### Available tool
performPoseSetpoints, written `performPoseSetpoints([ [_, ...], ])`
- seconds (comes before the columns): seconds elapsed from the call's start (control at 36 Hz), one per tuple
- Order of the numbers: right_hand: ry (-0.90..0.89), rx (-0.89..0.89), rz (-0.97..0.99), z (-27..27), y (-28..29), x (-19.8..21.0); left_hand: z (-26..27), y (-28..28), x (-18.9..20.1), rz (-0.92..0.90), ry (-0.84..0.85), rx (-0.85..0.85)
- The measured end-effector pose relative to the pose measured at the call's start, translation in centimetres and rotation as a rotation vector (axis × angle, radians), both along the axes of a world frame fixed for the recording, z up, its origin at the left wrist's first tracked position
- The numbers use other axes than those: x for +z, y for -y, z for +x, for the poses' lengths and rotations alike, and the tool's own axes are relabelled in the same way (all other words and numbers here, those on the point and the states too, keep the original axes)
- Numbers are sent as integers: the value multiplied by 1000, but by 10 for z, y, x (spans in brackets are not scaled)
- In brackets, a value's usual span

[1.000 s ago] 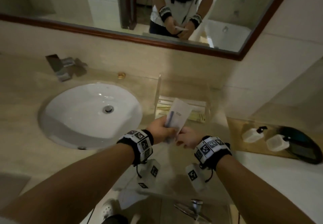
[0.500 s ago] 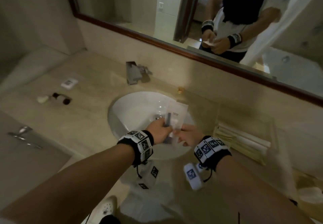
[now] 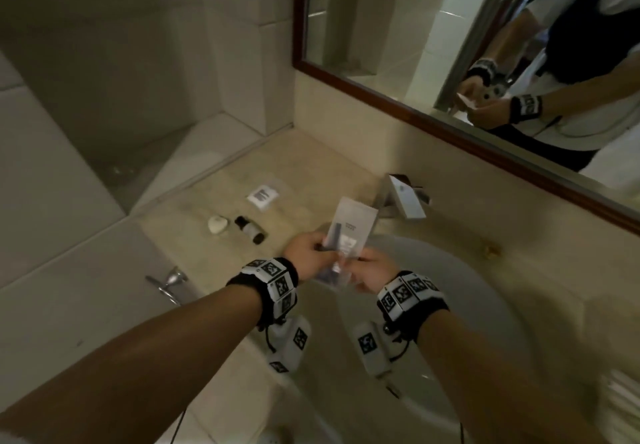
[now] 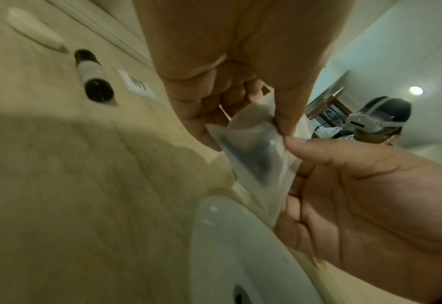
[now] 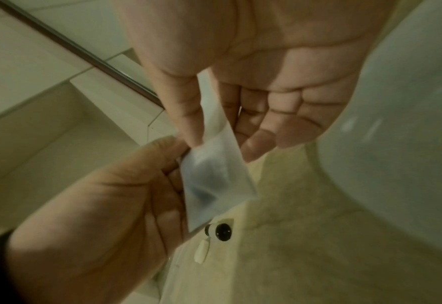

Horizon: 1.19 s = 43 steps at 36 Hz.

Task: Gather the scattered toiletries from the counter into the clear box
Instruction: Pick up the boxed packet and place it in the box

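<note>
1. Left hand (image 3: pixel 306 248): thumb and curled fingers pinched on the flat translucent plastic sachet with a dark blue item inside (image 3: pixel 348 235).
2. Right hand (image 3: pixel 372 272): thumb and forefinger nipping the sachet's lower edge, other fingers loosely spread.
3. Beyond the left fingers: small dark bottle with white label (image 3: pixel 249 230), white oval soap (image 3: pixel 217 224), flat white packet (image 3: pixel 263 195) on the beige stone counter (image 3: pixel 194 229).
4. Since half a second ago: same two-handed grip, view swung left.

Your views are dim and yellowish, with a ceiling lamp (image 4: pixel 416 90) glowing. Wrist pictures blur and bend at the edges.
</note>
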State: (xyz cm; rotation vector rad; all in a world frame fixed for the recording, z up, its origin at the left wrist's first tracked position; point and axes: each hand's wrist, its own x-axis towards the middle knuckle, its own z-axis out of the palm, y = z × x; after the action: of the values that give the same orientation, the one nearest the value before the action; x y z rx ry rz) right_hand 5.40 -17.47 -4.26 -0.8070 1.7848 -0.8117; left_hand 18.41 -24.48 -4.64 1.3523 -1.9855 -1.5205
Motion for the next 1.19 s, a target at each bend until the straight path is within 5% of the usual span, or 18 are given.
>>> performPoseSetpoints([
  [0.22, 136, -58, 121, 28, 70, -20, 30, 78, -8, -45, 120, -102],
  [0.33, 141, -101, 205, 26, 91, -32, 41, 127, -11, -110, 347, -103],
  [0.5, 94, -136, 285, 22, 111, -49, 45, 189, -29, -252, 781, -341],
  [0.64, 99, -187, 259, 18, 121, -58, 44, 221, -61, -250, 906, -359],
  [1.0, 125, -173, 241, -4, 126, -67, 17, 237, -71, -261, 801, -292],
  [1.19, 229, -210, 195, -17, 123, -49, 1, 227, -68, -155, 454, -128],
])
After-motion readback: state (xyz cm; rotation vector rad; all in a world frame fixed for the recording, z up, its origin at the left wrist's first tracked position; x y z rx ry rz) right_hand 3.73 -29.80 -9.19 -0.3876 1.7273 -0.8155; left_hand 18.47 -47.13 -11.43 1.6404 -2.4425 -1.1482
